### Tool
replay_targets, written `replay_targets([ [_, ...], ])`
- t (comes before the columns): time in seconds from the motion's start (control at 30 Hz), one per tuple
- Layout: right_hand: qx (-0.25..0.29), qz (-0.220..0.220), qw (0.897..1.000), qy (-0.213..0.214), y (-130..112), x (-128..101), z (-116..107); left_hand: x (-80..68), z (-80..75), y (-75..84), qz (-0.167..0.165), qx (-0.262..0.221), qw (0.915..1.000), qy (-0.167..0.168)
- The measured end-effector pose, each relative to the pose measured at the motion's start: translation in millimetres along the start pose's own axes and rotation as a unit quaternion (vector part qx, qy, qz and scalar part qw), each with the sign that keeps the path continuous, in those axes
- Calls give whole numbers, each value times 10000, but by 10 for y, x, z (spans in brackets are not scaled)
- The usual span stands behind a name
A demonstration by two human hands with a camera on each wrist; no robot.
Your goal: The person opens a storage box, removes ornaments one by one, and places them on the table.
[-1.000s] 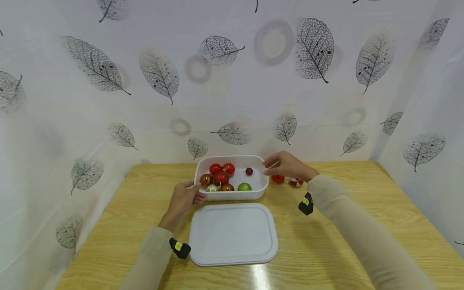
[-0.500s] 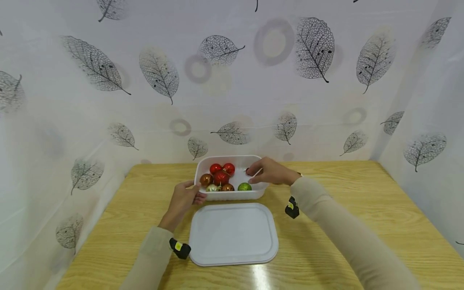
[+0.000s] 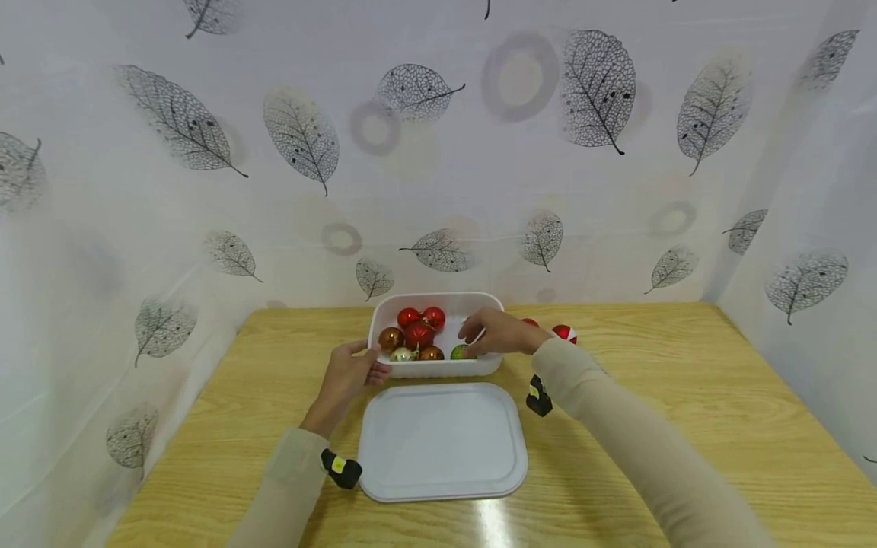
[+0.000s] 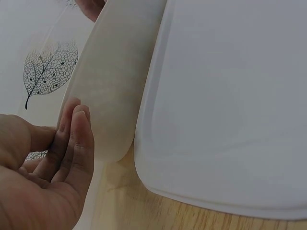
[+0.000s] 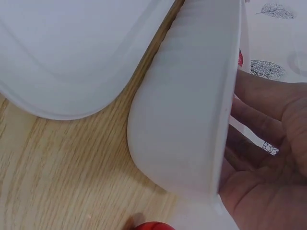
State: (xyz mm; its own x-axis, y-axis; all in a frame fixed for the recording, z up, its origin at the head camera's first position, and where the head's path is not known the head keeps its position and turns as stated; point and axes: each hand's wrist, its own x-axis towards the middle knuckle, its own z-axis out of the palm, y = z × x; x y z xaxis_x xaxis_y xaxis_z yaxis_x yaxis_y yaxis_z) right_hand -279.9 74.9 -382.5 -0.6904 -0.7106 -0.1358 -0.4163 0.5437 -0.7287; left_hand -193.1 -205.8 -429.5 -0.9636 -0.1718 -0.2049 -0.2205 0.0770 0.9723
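Head view: the left hand (image 3: 346, 378) rests straight fingers against the white tub's (image 3: 438, 368) near-left corner; the right hand (image 3: 495, 333) reaches inside, fingers curled over the green bauble (image 3: 457, 352), grip unclear. The tub sits behind the lid (image 3: 441, 441).

Left wrist: fingers (image 4: 76, 139) touch the wall.

Right wrist: relaxed fingers (image 5: 259, 112) inside the rim.

Hidden and cut-off parts

The right hand (image 3: 499, 332) covers part of the green ball (image 3: 460, 352) and the tub's (image 3: 438, 368) right end; whether it grips anything cannot be told. Behind the sleeve, one red ball (image 3: 530, 323) barely shows. The wrist views crop the lid (image 4: 230, 105).
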Motion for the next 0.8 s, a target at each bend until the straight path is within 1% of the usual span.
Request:
replay_targets([
  [0.1, -58, -77, 10000, -26, 14, 27, 18, -3, 4, 13, -18, -14, 10000, -11],
  [0.3, -73, -90, 9999, -1, 39, 72, 55, -12, 10, 22, -28, -57, 10000, -35],
  [0.43, -256, -330, 9991, 35, 65, 99, 86, -10, 9, 12, -9, -90, 10000, -35],
  [0.53, -405, -413, 9983, 63, 76, 118, 108, -6, 11, 9, 24, -109, 9999, -29],
  [0.7, -625, -366, 9973, 81, 45, 130, 132, -11, 15, 12, 63, -113, 9999, -12],
  [0.8, -676, -262, 9974, 54, 20, 130, 141, -15, 8, 6, 91, -109, 9999, -30],
])
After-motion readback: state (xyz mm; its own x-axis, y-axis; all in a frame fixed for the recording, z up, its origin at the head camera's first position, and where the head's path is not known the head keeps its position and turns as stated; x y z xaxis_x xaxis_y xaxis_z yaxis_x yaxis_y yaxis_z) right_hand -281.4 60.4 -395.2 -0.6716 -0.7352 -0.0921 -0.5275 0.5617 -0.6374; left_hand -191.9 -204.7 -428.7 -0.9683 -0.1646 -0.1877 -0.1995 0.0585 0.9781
